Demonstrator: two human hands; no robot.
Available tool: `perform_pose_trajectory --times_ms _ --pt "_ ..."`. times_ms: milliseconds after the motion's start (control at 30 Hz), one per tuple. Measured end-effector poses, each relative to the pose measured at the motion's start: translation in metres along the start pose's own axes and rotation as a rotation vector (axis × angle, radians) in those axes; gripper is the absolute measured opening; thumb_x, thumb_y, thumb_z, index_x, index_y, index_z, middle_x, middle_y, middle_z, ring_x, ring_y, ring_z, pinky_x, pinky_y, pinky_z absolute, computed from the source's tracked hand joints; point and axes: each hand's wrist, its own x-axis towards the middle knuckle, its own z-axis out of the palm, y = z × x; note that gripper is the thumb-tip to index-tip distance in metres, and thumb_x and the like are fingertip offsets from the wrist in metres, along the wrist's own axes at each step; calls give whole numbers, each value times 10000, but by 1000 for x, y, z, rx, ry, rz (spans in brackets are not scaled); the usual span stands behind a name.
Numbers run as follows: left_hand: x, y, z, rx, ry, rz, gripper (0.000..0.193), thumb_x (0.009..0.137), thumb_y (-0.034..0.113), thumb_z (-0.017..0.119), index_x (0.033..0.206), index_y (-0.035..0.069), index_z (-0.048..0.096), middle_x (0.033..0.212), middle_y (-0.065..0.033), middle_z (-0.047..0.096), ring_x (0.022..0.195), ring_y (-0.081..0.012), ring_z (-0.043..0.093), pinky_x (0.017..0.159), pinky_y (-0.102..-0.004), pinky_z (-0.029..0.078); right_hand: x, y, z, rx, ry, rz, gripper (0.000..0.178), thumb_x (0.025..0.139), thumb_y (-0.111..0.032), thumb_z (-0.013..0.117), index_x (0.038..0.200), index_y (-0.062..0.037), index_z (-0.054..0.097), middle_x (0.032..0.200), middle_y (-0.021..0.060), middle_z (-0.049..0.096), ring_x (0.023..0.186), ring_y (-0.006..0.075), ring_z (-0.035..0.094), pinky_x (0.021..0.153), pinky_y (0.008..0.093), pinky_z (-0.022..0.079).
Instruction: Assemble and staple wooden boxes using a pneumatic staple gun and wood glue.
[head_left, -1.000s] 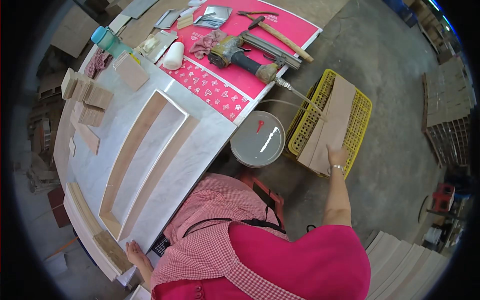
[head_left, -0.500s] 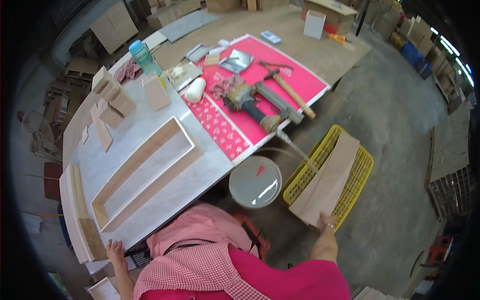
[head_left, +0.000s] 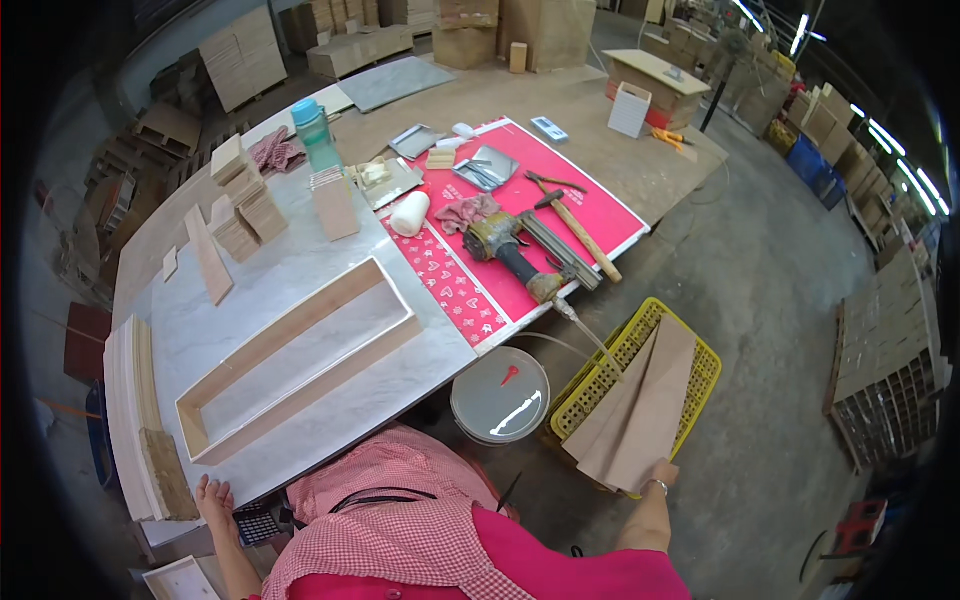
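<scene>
My right hand (head_left: 660, 475) grips the lower edge of a thin brown wooden board (head_left: 640, 405), lifted at a tilt over a yellow plastic crate (head_left: 700, 350) on the floor. A second board lies against it. My left hand (head_left: 212, 495) rests with fingers spread on the near left edge of the pale worktable (head_left: 300, 275), next to a stack of wooden strips (head_left: 165, 470). A long rectangular wooden frame (head_left: 300, 355) lies flat on the table ahead of me.
A pneumatic nail gun (head_left: 520, 250) and a hammer (head_left: 575, 225) lie on a red mat (head_left: 590, 190). Small wood blocks (head_left: 240, 200), a teal bottle (head_left: 315, 130) and a white cup (head_left: 408, 212) stand farther back. A lidded grey bucket (head_left: 498, 395) sits beside the crate.
My right hand has raised the board from lying in the crate up to a tilt. The view has swung upward, showing more of the table and workshop.
</scene>
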Motion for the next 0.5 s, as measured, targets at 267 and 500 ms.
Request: perform_pose_trajectory --times_ms 267,500 --pt "-4 4 -5 13 -77 88 385 897 158 630 1267 92 551 1066 -20 598 894 -129 604 700 -242 464 -50 -130 -131 44 251 -149 637 903 -540 476 1001 64 654 1056 275 653 977 454 615 837 501 470" --pt "10 -8 -46 247 -215 347 493 866 173 693 1302 6 534 1230 -88 595 1105 -197 569 899 -325 475 -148 -347 -126 376 -39 -1062 408 941 -333 615 726 1 523 646 71 503 629 161 409 610 325 407"
